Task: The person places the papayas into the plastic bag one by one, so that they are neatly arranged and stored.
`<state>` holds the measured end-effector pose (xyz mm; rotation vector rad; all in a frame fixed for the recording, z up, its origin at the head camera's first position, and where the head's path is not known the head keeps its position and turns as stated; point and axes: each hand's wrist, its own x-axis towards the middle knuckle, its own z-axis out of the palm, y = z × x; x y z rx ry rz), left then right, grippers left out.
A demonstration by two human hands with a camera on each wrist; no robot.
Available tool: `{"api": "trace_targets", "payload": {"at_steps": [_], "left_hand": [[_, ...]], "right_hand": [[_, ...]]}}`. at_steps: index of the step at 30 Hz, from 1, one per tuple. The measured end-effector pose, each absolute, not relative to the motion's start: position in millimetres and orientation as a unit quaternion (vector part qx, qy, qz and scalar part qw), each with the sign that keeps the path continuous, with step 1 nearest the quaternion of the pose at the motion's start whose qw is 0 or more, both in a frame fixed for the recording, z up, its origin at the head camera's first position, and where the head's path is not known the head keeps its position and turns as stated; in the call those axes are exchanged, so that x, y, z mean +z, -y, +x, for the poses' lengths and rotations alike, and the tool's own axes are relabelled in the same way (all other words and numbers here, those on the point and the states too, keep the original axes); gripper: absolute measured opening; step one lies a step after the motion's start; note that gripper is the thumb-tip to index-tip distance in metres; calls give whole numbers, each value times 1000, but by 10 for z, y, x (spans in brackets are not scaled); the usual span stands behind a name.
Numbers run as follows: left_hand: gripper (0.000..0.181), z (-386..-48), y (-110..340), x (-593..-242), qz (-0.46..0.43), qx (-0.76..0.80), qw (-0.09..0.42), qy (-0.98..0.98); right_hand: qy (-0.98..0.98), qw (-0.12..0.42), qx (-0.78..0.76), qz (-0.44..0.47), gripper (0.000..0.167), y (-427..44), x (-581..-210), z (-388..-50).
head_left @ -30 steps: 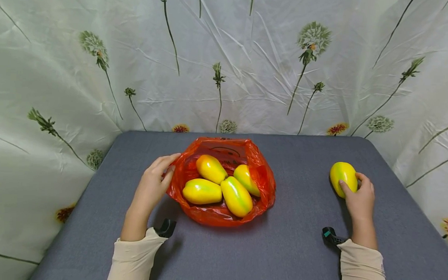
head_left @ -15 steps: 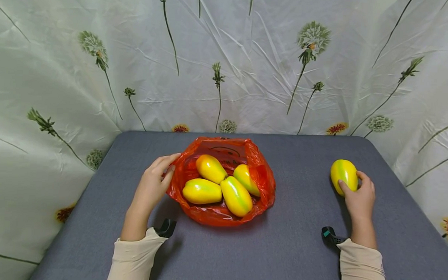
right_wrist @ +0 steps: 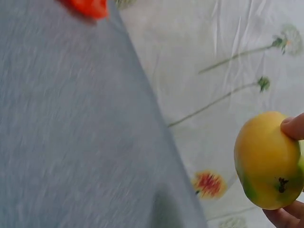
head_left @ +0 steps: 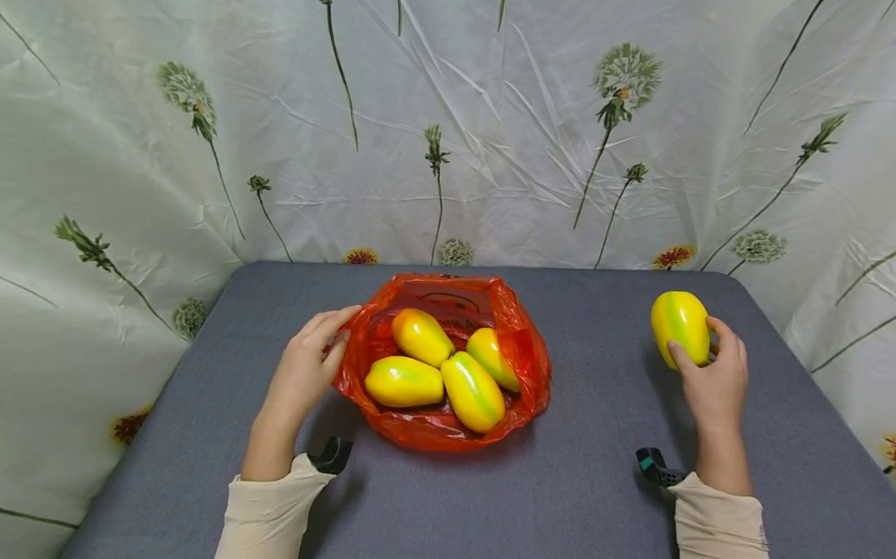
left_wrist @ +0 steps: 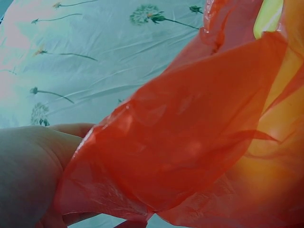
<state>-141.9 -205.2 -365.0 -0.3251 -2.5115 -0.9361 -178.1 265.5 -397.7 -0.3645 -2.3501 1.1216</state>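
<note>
A red plastic bag (head_left: 441, 442) stands with its mouth spread wide, several yellow papayas (head_left: 406, 383) lying inside. My left hand (head_left: 305, 369) holds the bag's left rim between thumb and fingers; in the left wrist view the red film (left_wrist: 180, 152) covers part of that hand. Off to the right, my right hand (head_left: 717, 379) grips another papaya (head_left: 679, 323), yellow with a green stripe, thumb on the near side. This papaya (right_wrist: 266, 161) shows a dark stem mark in the right wrist view, and it looks raised off the table.
A grey cloth-covered table (head_left: 558, 501) lies under both hands. Behind it and at the sides hangs a pale curtain (head_left: 499, 132) printed with dandelions. Black wrist cameras (head_left: 331, 455) sit at both sleeve cuffs.
My right hand has lifted the papaya off the table and shifted it slightly to the left and away from me. The left hand and the bag have stayed put.
</note>
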Motion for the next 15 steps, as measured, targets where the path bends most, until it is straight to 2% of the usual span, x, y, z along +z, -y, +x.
{"api": "trace_targets", "payload": {"at_steps": [6,15], "left_hand": [[34,-1420,2058,-3650,-118,-335,219,909],[36,-1417,2063,-3647,-116,-336,217,909]], "right_hand": [[862,296,404,-74,60,-2476,-3839,-1743],[857,319,404,8,60,-2203,-3675,-1662]]}}
